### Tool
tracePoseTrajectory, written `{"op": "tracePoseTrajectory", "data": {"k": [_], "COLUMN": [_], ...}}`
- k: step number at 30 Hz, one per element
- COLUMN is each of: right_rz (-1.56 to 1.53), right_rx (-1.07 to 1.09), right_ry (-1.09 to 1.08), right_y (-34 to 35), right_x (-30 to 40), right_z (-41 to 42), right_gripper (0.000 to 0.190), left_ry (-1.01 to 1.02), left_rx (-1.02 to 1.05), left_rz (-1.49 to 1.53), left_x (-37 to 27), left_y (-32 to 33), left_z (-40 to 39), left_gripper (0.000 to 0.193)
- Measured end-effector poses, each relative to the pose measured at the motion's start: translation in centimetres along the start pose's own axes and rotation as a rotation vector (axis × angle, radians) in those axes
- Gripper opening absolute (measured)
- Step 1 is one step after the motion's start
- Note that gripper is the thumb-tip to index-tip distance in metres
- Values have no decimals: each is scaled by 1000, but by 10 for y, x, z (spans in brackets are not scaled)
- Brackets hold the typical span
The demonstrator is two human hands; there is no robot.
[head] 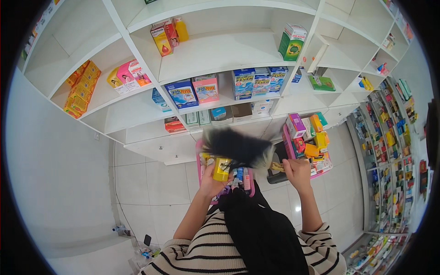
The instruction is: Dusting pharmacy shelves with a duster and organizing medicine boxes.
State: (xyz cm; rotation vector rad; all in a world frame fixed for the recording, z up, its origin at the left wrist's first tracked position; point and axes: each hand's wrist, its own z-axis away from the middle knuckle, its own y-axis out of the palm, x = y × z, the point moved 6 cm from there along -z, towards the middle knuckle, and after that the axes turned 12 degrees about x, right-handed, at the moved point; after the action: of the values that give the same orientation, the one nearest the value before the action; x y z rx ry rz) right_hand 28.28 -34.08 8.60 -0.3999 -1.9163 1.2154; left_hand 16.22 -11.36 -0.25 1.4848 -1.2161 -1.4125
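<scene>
In my left hand (pixel 210 184) is a yellow bottle (pixel 222 169) with a label, held upright above a pink basket (pixel 253 188) full of small bottles and packs. My right hand (pixel 299 173) grips the light-coloured handle (pixel 277 167) of a feather duster. The duster's dark feathers (pixel 240 147), pale at both ends, are blurred and reach left over the basket, close above the bottle. Whether the feathers touch the bottle I cannot tell. Part of the basket is hidden by the duster and my left hand.
White shelves (pixel 220 51) curve ahead, holding fever-patch boxes (pixel 182 94), a green herbal box (pixel 292 42) and orange packs (pixel 82 89). To the right, a second pink basket (pixel 288 141) carries several medicine boxes beside a black stool (pixel 277 178). A stocked rack (pixel 385 165) lines the right side.
</scene>
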Motion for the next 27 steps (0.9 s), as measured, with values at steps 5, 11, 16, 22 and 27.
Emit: {"op": "tracePoseTrajectory", "data": {"k": [5,11,16,22,27], "right_rz": [8,-225,-197,-130,-180], "right_rx": [-22,58,-56,107,104], "right_ry": [-27,39,138,20,-28], "right_y": [16,46,30,29,31], "right_x": [2,13,-6,4,11], "right_z": [13,30,37,38,36], "right_gripper": [31,32,29,31,31], "left_ry": [36,84,-2,167,-14], "left_rx": [-241,-223,-52,-137,-9], "left_rz": [-20,-59,-171,-170,-453], "left_x": [7,8,13,17,15], "left_y": [3,4,-9,-4,16], "left_z": [1,3,12,16,14], "left_gripper": [45,40,48,44,54]}}
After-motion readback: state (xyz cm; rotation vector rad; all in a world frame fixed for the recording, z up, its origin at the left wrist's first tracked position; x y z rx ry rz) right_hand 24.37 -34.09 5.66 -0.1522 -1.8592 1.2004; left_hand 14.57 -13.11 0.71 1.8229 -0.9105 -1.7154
